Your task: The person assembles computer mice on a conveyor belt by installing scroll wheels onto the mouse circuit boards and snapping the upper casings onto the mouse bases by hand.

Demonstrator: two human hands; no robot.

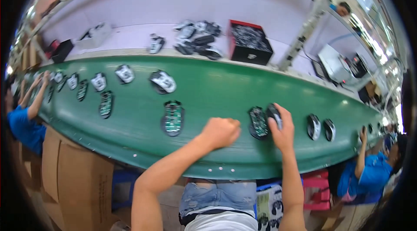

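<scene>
My right hand (283,129) is wrapped round a dark mouse shell (273,113), held over the green belt. Just left of it lies a mouse base with an exposed green circuit board (259,123). My left hand (221,133) is closed above the belt, its fingers curled in; whatever it may hold is hidden. Another circuit-board mouse base (173,119) rests to the left of that hand. Beyond it sits a white-and-grey mouse shell (163,82). On the right lie two black-and-silver mice (313,127), side by side and apart from my hand.
The green belt (208,85) carries more shells and board bases (106,104) on the left. On the shelf behind are a heap of shells (197,37), a red-and-black box (250,55) of small parts and a white bin (94,35). Co-workers in blue (26,123) stand at both ends.
</scene>
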